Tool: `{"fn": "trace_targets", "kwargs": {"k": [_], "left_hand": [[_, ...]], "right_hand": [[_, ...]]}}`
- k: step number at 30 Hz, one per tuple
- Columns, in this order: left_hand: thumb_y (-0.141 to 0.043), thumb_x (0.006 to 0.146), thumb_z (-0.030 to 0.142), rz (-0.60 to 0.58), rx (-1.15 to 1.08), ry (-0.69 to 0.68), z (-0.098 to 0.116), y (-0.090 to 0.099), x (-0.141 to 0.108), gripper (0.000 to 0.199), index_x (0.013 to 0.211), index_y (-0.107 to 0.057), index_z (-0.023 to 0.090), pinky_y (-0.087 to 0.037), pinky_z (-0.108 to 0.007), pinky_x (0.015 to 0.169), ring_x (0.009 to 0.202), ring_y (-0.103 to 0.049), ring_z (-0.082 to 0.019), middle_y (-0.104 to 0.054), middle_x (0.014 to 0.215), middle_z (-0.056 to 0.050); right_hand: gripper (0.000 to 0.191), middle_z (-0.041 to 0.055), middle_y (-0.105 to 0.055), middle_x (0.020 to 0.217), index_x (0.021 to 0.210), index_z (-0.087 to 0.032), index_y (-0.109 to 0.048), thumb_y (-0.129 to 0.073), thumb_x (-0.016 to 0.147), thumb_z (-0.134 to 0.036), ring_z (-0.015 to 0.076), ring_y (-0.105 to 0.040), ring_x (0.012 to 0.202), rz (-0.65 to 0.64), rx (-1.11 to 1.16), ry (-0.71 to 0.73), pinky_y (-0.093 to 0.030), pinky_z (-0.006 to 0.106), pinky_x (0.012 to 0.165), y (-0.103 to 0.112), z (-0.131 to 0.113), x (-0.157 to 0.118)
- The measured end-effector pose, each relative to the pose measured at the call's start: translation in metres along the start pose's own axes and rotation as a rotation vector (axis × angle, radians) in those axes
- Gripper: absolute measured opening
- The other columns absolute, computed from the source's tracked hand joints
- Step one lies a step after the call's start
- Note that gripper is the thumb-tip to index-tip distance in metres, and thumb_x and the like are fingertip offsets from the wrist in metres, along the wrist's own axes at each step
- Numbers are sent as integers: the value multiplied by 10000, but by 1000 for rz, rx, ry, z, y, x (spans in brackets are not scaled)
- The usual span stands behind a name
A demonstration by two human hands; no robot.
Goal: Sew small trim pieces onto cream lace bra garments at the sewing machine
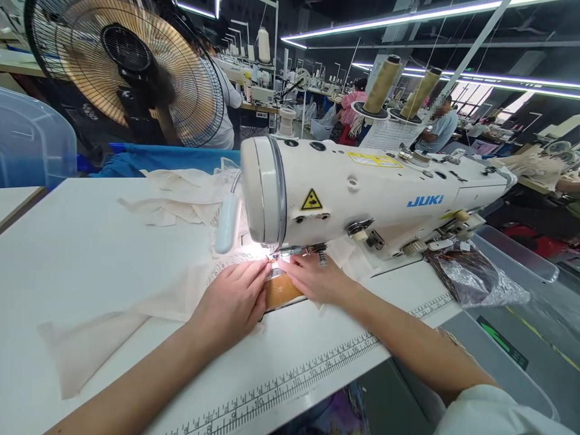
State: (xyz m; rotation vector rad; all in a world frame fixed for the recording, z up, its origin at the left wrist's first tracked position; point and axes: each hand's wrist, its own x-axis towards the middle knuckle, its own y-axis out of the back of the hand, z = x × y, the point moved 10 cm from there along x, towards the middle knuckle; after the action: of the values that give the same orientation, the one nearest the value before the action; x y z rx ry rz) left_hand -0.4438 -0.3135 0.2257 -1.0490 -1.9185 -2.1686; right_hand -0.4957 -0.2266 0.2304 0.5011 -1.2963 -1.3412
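A white sewing machine [335, 187] stands on the white table, its lamp shining at the needle. My left hand [238, 296] lies left of the needle with its fingers closed on pale cream fabric [172, 296]. That fabric trails across the table to the left and has lace along part of it. My right hand [312, 278] is just right of the needle, fingertips pressed together at the sewing spot. What lies under its fingers is mostly hidden by the hand and the machine head. Between both hands shows an orange-brown plate [281, 291] on the machine bed.
More cream fabric [181, 205] lies behind the needle area. A ruler strip [290, 383] runs along the table's front edge. At right rests a clear plastic bag [480, 278] by a clear bin [516, 254]. A large fan [131, 66] stands back left; people sit farther off.
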Motion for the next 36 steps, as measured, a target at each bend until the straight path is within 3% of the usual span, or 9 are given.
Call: {"fn": "trace_targets", "kwargs": {"k": [6, 10, 17, 22, 28, 30, 32, 34, 36], "left_hand": [[-421, 972, 217, 19, 3, -11, 0, 2, -1, 430, 1355, -595, 125, -566, -430, 903, 1116, -659, -279, -675, 1318, -143], [-412, 975, 216, 40, 38, -33, 4, 10, -1, 412, 1322, -609, 114, -535, -453, 956, 1173, -630, -296, -677, 1307, -146], [-440, 983, 212, 30, 156, -56, 11, 17, 2, 328, 1176, -683, 104, -510, -411, 792, 967, -641, -273, -732, 1125, -126], [-417, 993, 211, 25, 175, -66, 12, 17, 3, 329, 1139, -689, 94, -505, -396, 806, 974, -631, -262, -734, 1093, -116], [-392, 1002, 222, 21, 225, -47, 15, 21, 0, 354, 1193, -660, 90, -525, -408, 835, 1044, -643, -277, -718, 1152, -133], [-389, 991, 237, -70, 252, 37, 8, 18, -4, 364, 1223, -646, 125, -514, -372, 637, 889, -670, -258, -716, 1126, -123], [-396, 971, 240, -219, 255, 174, -8, 8, -10, 364, 1237, -633, 167, -361, -319, 420, 615, -614, -192, -710, 1092, -99], [-395, 939, 187, -333, 234, 287, -24, 0, -15, 378, 1238, -626, 180, -209, -300, 355, 426, -479, -130, -705, 1067, -85], [-391, 883, 107, -356, 183, 336, -39, -3, -12, 412, 1210, -636, 160, -172, -292, 363, 365, -404, -101, -708, 1022, -81]], "right_hand": [[321, 66, -677, 985, 1217, -196, -635, -459, 960, -121, 195, -575, 895, -14, 105, -36, -403, 338, 766, -2, 2, -1], [270, 63, -707, 1018, 1182, -200, -636, -435, 1004, -178, 210, -586, 994, 3, 153, -81, -414, 354, 809, -2, 6, -2], [254, 37, -725, 998, 1102, -196, -661, -421, 1019, -207, 203, -594, 965, 64, 70, -68, -409, 356, 839, 4, 5, -4], [243, 34, -719, 1014, 1031, -198, -673, -432, 1028, -230, 195, -599, 936, 81, 46, -46, -403, 352, 832, 6, 3, -5], [235, 43, -730, 1045, 1115, -202, -664, -489, 1008, -316, 197, -615, 940, 30, 76, -59, -417, 362, 898, 0, 5, -7], [337, 69, -735, 1079, 1182, -194, -652, -552, 972, -438, 219, -617, 943, 0, 74, -80, -435, 386, 905, 0, 8, -9], [432, 102, -735, 1090, 1246, -189, -637, -584, 942, -491, 232, -624, 917, -63, 41, -147, -455, 377, 823, -1, 16, -12], [383, 113, -740, 1036, 1281, -202, -635, -576, 956, -397, 202, -625, 798, -176, 10, -232, -429, 330, 688, -8, 27, -17], [315, 110, -737, 939, 1255, -200, -661, -544, 969, -261, 164, -606, 684, -293, 11, -296, -381, 297, 607, -17, 37, -19]]}}
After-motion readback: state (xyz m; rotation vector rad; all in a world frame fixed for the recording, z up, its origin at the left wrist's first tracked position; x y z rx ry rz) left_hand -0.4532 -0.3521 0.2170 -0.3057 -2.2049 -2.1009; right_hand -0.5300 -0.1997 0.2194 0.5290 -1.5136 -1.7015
